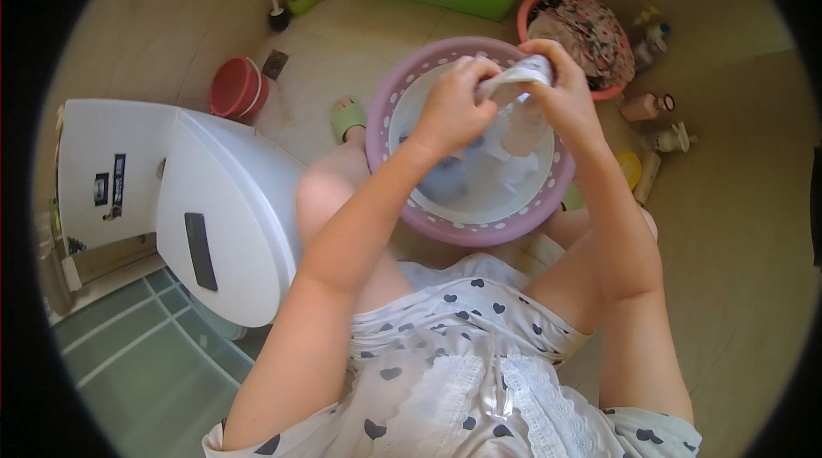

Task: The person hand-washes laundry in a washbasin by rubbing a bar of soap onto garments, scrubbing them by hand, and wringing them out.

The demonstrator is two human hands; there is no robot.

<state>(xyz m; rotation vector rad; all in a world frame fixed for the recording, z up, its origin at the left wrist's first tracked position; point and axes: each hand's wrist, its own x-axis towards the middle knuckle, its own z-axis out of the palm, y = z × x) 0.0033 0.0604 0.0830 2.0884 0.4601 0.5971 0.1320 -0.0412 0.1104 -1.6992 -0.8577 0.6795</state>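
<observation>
Left hand (pixel 461 107) and right hand (pixel 565 97) both clamped on white cloth (pixel 525 71) above purple spotted washbasin (pixel 405 217); gripped stretch's long axis left-right, right end slightly up-frame.

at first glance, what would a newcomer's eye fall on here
Probably the purple basin just above the middle, where the left hand and right hand hold a white cloth over it. Next, likely the bright green tub at the top edge and the white toilet at left.
</observation>
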